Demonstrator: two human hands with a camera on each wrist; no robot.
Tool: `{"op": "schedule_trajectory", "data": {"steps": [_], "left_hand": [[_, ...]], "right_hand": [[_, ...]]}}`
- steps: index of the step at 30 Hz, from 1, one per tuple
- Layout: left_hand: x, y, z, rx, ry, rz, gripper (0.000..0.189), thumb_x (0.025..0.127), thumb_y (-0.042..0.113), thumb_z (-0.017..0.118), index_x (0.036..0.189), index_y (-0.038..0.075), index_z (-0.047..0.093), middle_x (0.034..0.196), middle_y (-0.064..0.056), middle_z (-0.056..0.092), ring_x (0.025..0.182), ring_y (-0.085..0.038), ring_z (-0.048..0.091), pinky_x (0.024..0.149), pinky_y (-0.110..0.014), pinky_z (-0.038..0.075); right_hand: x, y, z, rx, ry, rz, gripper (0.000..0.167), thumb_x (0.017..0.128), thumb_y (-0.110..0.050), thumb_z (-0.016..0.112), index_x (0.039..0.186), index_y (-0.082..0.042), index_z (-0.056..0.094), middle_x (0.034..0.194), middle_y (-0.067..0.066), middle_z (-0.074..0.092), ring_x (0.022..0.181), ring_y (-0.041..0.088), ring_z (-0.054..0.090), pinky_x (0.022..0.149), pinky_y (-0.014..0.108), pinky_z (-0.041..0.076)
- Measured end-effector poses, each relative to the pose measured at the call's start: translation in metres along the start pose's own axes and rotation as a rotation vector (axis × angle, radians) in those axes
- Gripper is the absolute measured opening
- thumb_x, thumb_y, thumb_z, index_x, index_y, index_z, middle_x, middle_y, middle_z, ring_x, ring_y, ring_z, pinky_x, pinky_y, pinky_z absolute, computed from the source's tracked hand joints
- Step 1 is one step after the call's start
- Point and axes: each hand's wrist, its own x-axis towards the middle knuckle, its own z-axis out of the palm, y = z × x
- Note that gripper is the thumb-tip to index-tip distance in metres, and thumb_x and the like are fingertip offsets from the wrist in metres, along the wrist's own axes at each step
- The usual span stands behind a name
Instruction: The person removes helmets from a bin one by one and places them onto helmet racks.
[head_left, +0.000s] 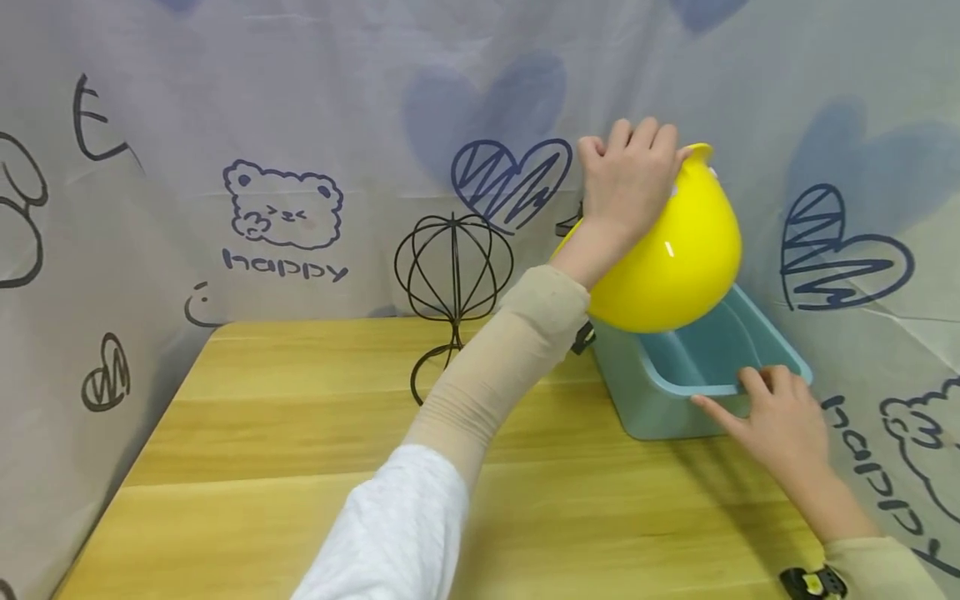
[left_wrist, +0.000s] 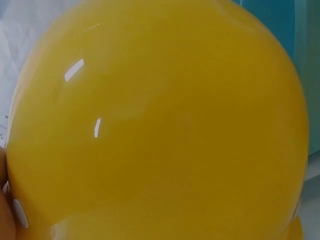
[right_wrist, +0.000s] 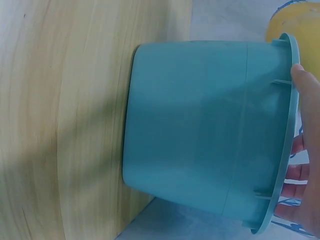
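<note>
- Pale fabric printed with hearts, a bear and the word "happy" hangs behind and beside a wooden table [head_left: 300,433]; a black wire stand [head_left: 452,283] with a globe-shaped top stands at the table's 12 o'clock edge.
- A teal plastic bin [head_left: 660,392] sits on the table at about 2 o'clock from the table's middle, against the fabric on the right.
- The left hand [head_left: 628,179] is raised above the bin; its grip is closed over the rim of a yellow bowl [head_left: 678,258], fingers curled across the top edge.
- The bowl is held clear of the table, tilted so that its rounded outside faces the head camera; it hangs below and at about 4 o'clock from the left hand, right over the far part of the bin.
- In the left wrist view the bowl's glossy yellow outside [left_wrist: 160,125] fills nearly the whole picture, with teal showing at 2 o'clock.
- The right hand [head_left: 780,417] holds the near rim of the bin: fingers curled over the edge into the inside, thumb stretched along the outer wall.
- The right wrist view shows the bin's outer wall [right_wrist: 200,125] standing on the table, fingers [right_wrist: 305,95] wrapped at its rim, and a bit of the yellow bowl [right_wrist: 292,22] at 1 o'clock.
- A beige sleeve covers each forearm.
</note>
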Motion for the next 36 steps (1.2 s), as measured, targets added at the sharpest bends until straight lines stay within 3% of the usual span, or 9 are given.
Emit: {"op": "schedule_trajectory", "data": {"steps": [6,14,18,25,36], "left_hand": [[-0.010,-0.010,-0.014,-0.041,-0.090,-0.099,0.037,0.104,0.050,0.029,0.103,0.027,0.057,0.098,0.011,0.054,0.088,-0.012,0.037,0.077,-0.035,0.022],[-0.024,-0.015,-0.028,-0.093,-0.155,-0.209,0.037,0.103,0.052,0.029,0.104,0.028,0.057,0.097,0.012,0.055,0.092,-0.010,0.045,0.078,-0.034,0.025],[-0.030,-0.022,-0.034,-0.129,-0.153,-0.257,0.036,0.103,0.052,0.031,0.106,0.028,0.058,0.097,0.012,0.056,0.088,-0.009,0.046,0.078,-0.033,0.025],[-0.037,-0.033,-0.045,-0.179,-0.073,-0.325,0.035,0.102,0.051,0.037,0.099,0.026,0.061,0.093,0.010,0.058,0.082,-0.008,0.049,0.074,-0.030,0.025],[-0.053,-0.051,-0.056,-0.370,-0.066,-0.427,0.033,0.101,0.050,0.040,0.095,0.023,0.059,0.089,0.009,0.057,0.080,-0.005,0.050,0.079,-0.031,0.029]], "right_hand": [[0.000,-0.003,-0.001,0.024,-0.048,0.034,0.071,0.075,-0.064,0.070,0.105,-0.002,0.051,0.103,0.029,0.045,0.084,0.048,0.045,0.058,0.052,0.038],[-0.001,-0.001,-0.004,0.044,-0.124,0.088,0.071,0.079,-0.065,0.066,0.108,-0.003,0.049,0.108,0.032,0.043,0.089,0.051,0.042,0.063,0.056,0.037],[0.000,-0.004,-0.005,0.055,-0.173,0.108,0.073,0.082,-0.068,0.061,0.111,-0.002,0.048,0.110,0.032,0.041,0.092,0.051,0.040,0.065,0.057,0.037],[0.001,-0.005,-0.005,0.060,-0.211,0.133,0.074,0.083,-0.069,0.059,0.112,-0.002,0.047,0.113,0.033,0.039,0.095,0.051,0.039,0.062,0.057,0.038],[0.001,-0.009,-0.006,0.049,-0.247,0.146,0.076,0.084,-0.071,0.054,0.115,-0.002,0.044,0.115,0.034,0.037,0.097,0.052,0.038,0.065,0.057,0.038]]}}
